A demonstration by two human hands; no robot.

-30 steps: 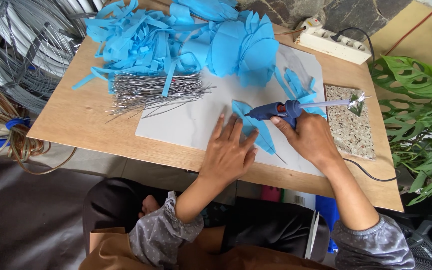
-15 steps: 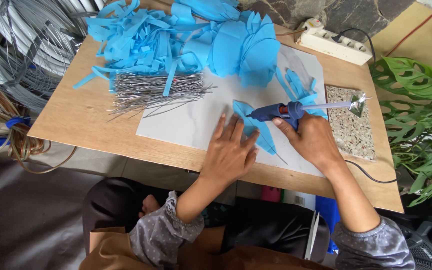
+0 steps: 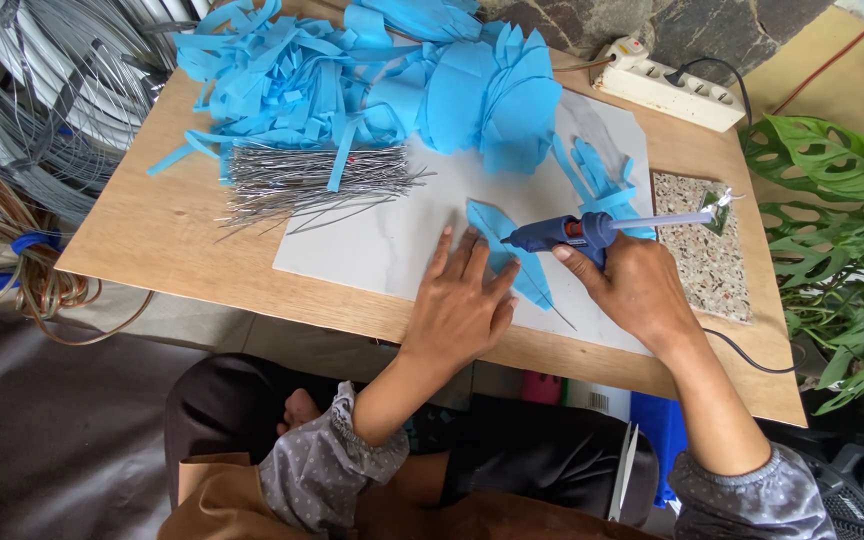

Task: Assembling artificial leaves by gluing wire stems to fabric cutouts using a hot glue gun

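Left hand (image 3: 460, 305) fingers spread flat, pinning blue foam leaf (image 3: 504, 255) on white sheet (image 3: 392, 240), table centre. Right hand (image 3: 632, 285) grips glue gun (image 3: 562, 233); hot nozzle close—fingertip burn, glue drip likely.

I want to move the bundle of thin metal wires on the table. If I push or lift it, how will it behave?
The wire bundle looks loose: its ends fan out unevenly, so a push would probably scatter or roll single wires. Each wire looks very thin, so likely light and springy. A blue strip lies across it and may slide off.
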